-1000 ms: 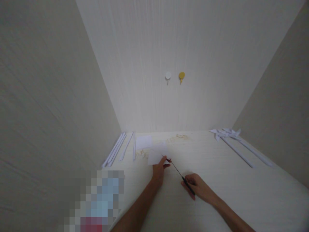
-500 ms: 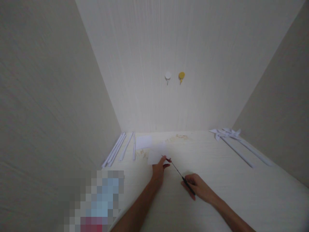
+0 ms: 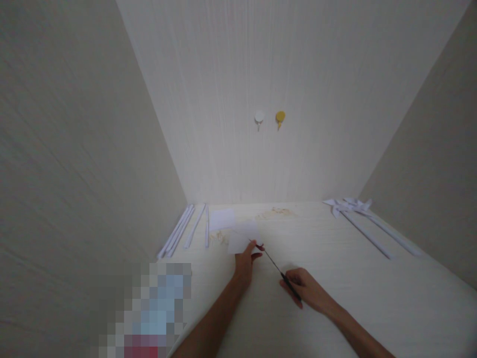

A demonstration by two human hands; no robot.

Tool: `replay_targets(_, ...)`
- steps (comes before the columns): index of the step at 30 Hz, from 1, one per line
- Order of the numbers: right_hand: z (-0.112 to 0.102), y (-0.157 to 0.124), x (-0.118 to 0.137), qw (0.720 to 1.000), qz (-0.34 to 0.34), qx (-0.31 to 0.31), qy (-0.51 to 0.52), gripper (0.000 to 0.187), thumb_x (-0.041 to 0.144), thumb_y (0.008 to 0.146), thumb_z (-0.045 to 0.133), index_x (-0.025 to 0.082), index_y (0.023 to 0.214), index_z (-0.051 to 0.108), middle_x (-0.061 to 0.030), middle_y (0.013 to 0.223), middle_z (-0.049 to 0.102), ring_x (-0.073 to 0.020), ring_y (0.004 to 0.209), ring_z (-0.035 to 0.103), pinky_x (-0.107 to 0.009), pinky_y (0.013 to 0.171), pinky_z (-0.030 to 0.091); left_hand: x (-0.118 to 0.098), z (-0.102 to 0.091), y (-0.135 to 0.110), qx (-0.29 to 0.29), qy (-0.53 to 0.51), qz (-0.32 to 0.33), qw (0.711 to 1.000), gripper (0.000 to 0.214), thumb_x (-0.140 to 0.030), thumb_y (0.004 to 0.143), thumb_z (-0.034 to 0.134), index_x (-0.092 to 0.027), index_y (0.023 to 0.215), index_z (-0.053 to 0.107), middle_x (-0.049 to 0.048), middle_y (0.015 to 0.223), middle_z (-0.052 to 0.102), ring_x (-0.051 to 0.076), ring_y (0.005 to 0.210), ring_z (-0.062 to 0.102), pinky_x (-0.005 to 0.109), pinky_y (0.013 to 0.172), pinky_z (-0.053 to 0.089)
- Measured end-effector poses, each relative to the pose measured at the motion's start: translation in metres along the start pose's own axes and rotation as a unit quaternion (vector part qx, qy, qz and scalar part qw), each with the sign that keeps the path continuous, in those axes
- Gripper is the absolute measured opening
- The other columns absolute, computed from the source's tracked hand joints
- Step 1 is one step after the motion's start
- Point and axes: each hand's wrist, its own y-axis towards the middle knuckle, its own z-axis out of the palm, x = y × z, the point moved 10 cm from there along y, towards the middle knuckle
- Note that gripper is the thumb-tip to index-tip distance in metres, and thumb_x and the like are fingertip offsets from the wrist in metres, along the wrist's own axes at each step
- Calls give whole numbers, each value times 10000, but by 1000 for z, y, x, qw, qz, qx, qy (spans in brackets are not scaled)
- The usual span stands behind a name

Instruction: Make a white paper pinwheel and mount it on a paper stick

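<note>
**Scissors at the edge of a white sheet**

Nearest the camera, the right hand (image 3: 308,291) has its grip closed round the dark handles of a pair of scissors (image 3: 278,270), which slant up and left across the pale worktop (image 3: 335,318). The thin blades reach the left hand (image 3: 246,262); whether they are parted cannot be told. The left hand's grip pinches the near edge of a white paper sheet (image 3: 242,234), holding it just above the worktop, with the scissor tip touching that edge.

Just beyond lies a smaller paper square (image 3: 222,219), and left of it a row of white paper sticks (image 3: 182,229) along the side wall. Far right rest paper pinwheels (image 3: 348,205) on long stems. On the back wall hang a white hook (image 3: 259,118) and a yellow hook (image 3: 280,118).
</note>
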Motion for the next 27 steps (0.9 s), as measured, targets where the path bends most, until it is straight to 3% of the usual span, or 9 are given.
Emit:
replay_targets(6, 1, 0, -2, 1000, 1, -8, 9, 410, 472, 710, 517, 183, 456, 377, 59, 335, 391, -60, 315, 317, -197, 355, 209, 1, -8, 1, -41, -16, -12, 999, 217, -273, 573, 637, -149, 734, 561, 21, 689, 608, 131, 583, 592, 210, 473, 448)
replay_targets(8, -5, 2, -1, 999, -4, -41, 32, 411, 469, 692, 540, 182, 452, 371, 55, 345, 390, -62, 336, 330, -197, 362, 224, -1, -8, 1, -42, -17, -8, 999, 219, -288, 575, 636, -152, 732, 565, 20, 687, 606, 136, 596, 595, 213, 477, 449)
replay_targets(12, -29, 3, -2, 979, -23, -156, 130, 377, 491, 635, 592, 171, 520, 429, 47, 397, 425, -63, 371, 335, -198, 368, 246, 2, 4, -3, 6, 22, -15, 1000, 180, -280, 576, 635, -142, 676, 577, 17, 649, 608, 134, 572, 585, 216, 476, 450)
replay_targets(15, -42, 1, -11, 955, 2, -212, 207, 356, 495, 612, 613, 154, 642, 515, 41, 468, 467, -54, 369, 320, -194, 349, 233, 10, 19, -9, 77, 94, -30, 992, 118, -255, 579, 632, -159, 637, 593, 15, 605, 616, 150, 553, 582, 242, 484, 457)
replay_targets(18, -50, -3, -18, 930, 21, -256, 263, 370, 461, 581, 653, 153, 757, 546, 43, 504, 484, -56, 381, 336, -189, 351, 234, 14, 33, -16, 143, 179, -5, 973, 54, -197, 558, 651, -184, 588, 607, 26, 576, 631, 179, 636, 598, 274, 601, 472)
replay_targets(22, -55, -6, -20, 916, 6, -277, 291, 322, 385, 542, 703, 163, 634, 488, 82, 421, 356, -46, 371, 292, -187, 356, 199, 11, 42, -26, 184, 222, 28, 957, 138, -146, 524, 677, -205, 642, 636, 34, 708, 670, 180, 707, 602, 292, 720, 452)
replay_targets(27, -62, -9, -22, 899, -17, -301, 318, 318, 394, 563, 683, 168, 596, 461, 76, 447, 334, -43, 384, 262, -195, 360, 178, 25, 44, -32, 214, 213, -61, 951, 164, -248, 535, 680, -173, 672, 633, 43, 668, 647, 158, 535, 566, 278, 509, 459)
